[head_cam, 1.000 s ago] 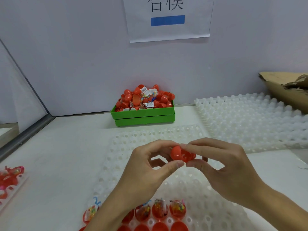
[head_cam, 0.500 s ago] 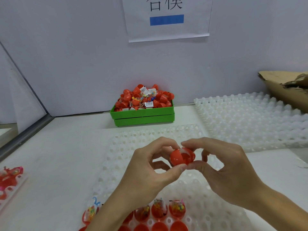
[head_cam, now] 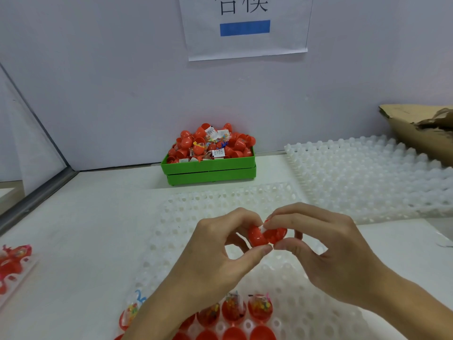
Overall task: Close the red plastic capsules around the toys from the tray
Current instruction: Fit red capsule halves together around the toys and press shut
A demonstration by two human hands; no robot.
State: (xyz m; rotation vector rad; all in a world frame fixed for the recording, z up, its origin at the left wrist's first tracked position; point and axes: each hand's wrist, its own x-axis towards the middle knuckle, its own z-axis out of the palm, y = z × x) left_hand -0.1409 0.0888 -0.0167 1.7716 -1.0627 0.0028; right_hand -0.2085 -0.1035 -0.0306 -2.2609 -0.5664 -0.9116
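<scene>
While both the left hand point(head_cam: 218, 249) and right hand point(head_cam: 326, 253) pinch one red capsule point(head_cam: 266, 235) above the white tray point(head_cam: 306, 312), a white wrapper corner pokes from the seam; trapped, it could stop the halves snapping shut. Four filled halves point(head_cam: 259, 309) wait in the tray's near rows.

From my remote feed I see a pale bluish wall point(head_cam: 110, 94) closing the far side of the scene, with a white paper sign point(head_cam: 245, 28) bearing dark characters and a blue bar stuck to it at the top. A white tabletop point(head_cam: 85, 217) spreads from near to far under soft, even light. On the left a slanted panel with a grey frame point(head_cam: 36, 195) borders the table.
</scene>
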